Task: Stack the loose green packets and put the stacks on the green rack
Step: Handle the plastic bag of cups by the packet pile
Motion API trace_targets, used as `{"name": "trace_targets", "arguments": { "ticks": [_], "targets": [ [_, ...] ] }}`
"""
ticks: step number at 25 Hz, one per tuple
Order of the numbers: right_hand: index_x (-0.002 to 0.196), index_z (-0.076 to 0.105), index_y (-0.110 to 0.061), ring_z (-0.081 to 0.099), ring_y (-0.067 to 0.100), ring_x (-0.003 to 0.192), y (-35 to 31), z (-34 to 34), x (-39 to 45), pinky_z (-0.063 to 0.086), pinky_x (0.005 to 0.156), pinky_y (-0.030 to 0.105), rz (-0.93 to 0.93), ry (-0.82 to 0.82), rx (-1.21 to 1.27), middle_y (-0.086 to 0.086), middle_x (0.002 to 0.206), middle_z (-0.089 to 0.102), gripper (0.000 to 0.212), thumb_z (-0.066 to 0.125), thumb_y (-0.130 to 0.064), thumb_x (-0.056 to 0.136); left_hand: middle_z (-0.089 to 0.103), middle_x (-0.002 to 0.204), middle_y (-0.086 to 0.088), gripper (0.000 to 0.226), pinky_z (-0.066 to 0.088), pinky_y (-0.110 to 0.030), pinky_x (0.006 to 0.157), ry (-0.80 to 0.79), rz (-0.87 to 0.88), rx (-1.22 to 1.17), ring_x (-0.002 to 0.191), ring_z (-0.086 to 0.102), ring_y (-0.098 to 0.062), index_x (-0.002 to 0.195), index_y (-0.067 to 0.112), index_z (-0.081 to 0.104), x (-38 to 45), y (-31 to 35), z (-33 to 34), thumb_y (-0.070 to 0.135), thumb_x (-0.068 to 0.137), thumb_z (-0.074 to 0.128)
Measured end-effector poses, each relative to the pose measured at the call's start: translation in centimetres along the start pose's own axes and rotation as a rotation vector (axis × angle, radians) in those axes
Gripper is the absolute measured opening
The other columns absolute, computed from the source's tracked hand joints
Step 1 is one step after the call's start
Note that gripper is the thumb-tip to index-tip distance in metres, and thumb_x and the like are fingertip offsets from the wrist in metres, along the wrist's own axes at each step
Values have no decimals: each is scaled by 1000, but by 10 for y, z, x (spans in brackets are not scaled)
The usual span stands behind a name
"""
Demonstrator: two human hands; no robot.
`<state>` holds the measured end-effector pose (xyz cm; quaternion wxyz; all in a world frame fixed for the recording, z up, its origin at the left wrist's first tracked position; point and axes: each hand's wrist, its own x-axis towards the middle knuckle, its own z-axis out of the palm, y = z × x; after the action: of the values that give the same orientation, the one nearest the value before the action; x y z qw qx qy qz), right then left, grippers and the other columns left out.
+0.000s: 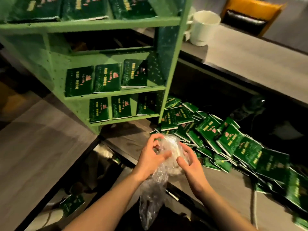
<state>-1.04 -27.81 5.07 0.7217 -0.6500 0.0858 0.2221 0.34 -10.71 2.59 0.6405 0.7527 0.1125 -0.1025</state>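
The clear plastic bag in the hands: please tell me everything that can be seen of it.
The clear plastic bag is thin, crinkled, shiny film, transparent with white glints. Its upper part is bunched into a wad between the left hand and the right hand, whose curled fingers grip it from either side. The rest hangs down, loose and twisted, towards the bottom of the picture. It is held in the air in front of the loose green packets. What it holds, if anything, cannot be told.

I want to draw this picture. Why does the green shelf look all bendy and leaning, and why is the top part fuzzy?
In the head view, the wide lens bends and tilts the green rack; its top shelf looks smeared, likely motion blur; the crinkly clear plastic bag in both hands glints white; the loose green packets shine under dim, warm light.
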Motion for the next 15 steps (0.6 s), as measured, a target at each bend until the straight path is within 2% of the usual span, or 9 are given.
{"name": "trace_targets", "arguments": {
  "ticks": [2,5,7,9,11,12,14,15],
  "targets": [
    [133,53,-25,70,27,103,-13,-19,-21,58,80,35,-27,20,9,0,121,69,95,83,-67,54,62,108,3,63,47,-10,77,-26,41,33,93,63,0,111,37,50,4,18,19,3,71,85],
    [135,49,-23,67,26,110,-28,-48,-48,55,89,40,-85,52,50,2,127,65,92,86,-58,58,52,123,9,58,38,-4,92,-134,216,194,113,52,0,109,41,52,7,48,54,36,62,85],
    [132,49,-26,67,25,108,-33,-63,-62,56,88,39,-114,127,59,4,125,65,84,88,-44,60,58,121,8,49,46,-11,90,-297,243,180,107,59,-4,111,38,57,4,70,80,35,69,82],
    [122,56,-31,68,22,107,-38,-79,-77,55,90,43,-166,299,60,2,120,68,69,86,-39,61,62,123,7,36,49,-16,92,-448,256,110,111,61,-10,115,35,60,-3,91,106,42,79,65],
    [112,63,-31,68,23,102,-40,-98,-90,56,88,43,-222,417,101,2,112,71,50,84,-29,67,63,127,6,47,49,-25,99,-494,331,68,116,60,-8,118,28,63,-10,107,124,57,85,48],
    [108,65,-29,69,23,98,-42,-106,-97,57,83,40,-243,447,130,2,108,72,41,83,-20,72,63,124,7,55,51,-26,96,-510,334,39,113,62,-4,119,26,62,-15,114,132,67,84,50],
    [104,67,-23,71,18,87,-44,-126,-112,57,71,29,-255,498,153,1,100,73,32,77,-6,80,60,122,6,81,53,-20,85,-606,295,26,104,64,2,124,24,52,-25,123,151,80,68,68],
    [102,66,-23,71,15,83,-45,-136,-118,56,66,24,-252,521,146,-1,96,73,29,74,-4,81,55,128,7,92,53,-19,85,-689,277,59,108,63,3,131,25,46,-28,124,159,74,60,79]
  ]
}}
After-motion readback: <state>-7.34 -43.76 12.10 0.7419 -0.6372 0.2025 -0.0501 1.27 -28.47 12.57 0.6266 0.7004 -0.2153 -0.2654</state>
